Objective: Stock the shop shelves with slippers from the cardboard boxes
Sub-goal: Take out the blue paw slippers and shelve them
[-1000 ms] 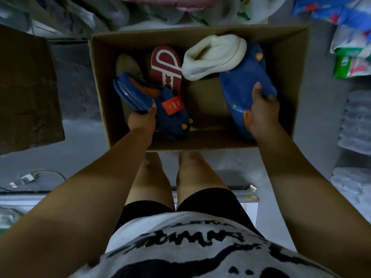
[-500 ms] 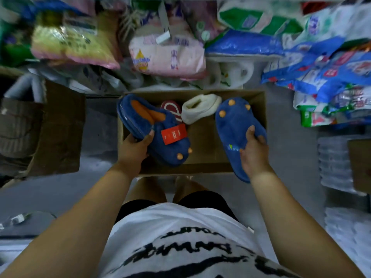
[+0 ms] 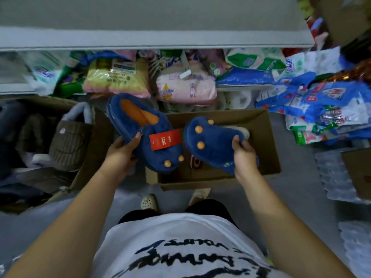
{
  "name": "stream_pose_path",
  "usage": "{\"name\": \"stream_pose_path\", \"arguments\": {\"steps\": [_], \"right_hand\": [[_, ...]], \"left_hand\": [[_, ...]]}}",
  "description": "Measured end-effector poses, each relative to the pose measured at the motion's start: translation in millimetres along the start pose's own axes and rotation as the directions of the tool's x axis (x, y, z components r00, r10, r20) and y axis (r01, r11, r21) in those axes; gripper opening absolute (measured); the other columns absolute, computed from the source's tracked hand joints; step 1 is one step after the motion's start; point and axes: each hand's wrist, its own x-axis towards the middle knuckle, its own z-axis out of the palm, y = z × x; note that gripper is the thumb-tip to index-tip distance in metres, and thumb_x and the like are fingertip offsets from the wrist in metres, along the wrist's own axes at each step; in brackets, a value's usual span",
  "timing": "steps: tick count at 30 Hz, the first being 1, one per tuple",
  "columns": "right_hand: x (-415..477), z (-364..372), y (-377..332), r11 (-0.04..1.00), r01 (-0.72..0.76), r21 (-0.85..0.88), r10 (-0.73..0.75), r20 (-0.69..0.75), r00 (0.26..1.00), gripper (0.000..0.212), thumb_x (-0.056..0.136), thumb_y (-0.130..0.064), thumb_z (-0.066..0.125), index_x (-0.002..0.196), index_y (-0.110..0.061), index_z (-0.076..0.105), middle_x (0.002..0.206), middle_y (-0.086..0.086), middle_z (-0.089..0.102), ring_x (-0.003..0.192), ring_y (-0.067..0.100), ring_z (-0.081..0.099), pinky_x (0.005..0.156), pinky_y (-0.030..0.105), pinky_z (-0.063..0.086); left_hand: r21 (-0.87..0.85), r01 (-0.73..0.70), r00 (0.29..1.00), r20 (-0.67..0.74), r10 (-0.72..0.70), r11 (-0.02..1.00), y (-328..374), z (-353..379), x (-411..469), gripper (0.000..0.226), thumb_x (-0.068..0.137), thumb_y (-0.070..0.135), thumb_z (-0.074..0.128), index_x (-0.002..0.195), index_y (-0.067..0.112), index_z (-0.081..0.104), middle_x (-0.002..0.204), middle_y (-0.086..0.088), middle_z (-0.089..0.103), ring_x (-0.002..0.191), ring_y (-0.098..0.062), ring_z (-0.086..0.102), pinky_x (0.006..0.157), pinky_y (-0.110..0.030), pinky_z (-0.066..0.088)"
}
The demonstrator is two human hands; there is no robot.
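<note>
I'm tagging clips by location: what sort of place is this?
Probably a small shop's aisle or stockroom: grey shelving stuffed with plastic-wrapped packs, an open brown cardboard box on the floor, and a blue plush slipper bearing a red paper tag in the left hand.

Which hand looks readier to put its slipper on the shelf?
Probably the left hand: its tagged blue slipper reaches closer to the grey shelf edge, while the right hand holds the other slipper farther back, over the cardboard box.
</note>
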Motion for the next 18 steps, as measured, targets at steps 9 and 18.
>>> {"name": "stream_pose_path", "arguments": {"steps": [9,18], "right_hand": [[-104.9,82.6,-14.6,0.924,0.291,-0.249,-0.156,0.452,0.879,0.027,0.085,-0.044,0.078,0.077,-0.019,0.073,0.082,-0.003,0.075,0.083,0.012,0.071,0.08,0.033,0.053],[-161.6,126.6,44.1,0.878,0.327,-0.351,-0.114,0.509,0.853,0.067,0.074,-0.078,0.07,0.126,-0.038,0.058,0.142,-0.002,0.055,0.135,0.018,0.049,0.113,0.05,0.042]], "left_hand": [[0.06,0.139,0.956,0.251,-0.149,0.989,45.5,-115.3,-36.6,0.05,0.099,0.049,0.054,0.138,0.018,0.061,0.132,-0.01,0.068,0.122,-0.029,0.065,0.105,-0.048,0.047],[0.101,0.141,0.957,0.239,-0.161,0.985,14.2,-140.8,-60.5,0.047,0.095,0.045,0.063,0.131,0.013,0.063,0.123,-0.014,0.072,0.115,-0.033,0.068,0.106,-0.053,0.049]]}}
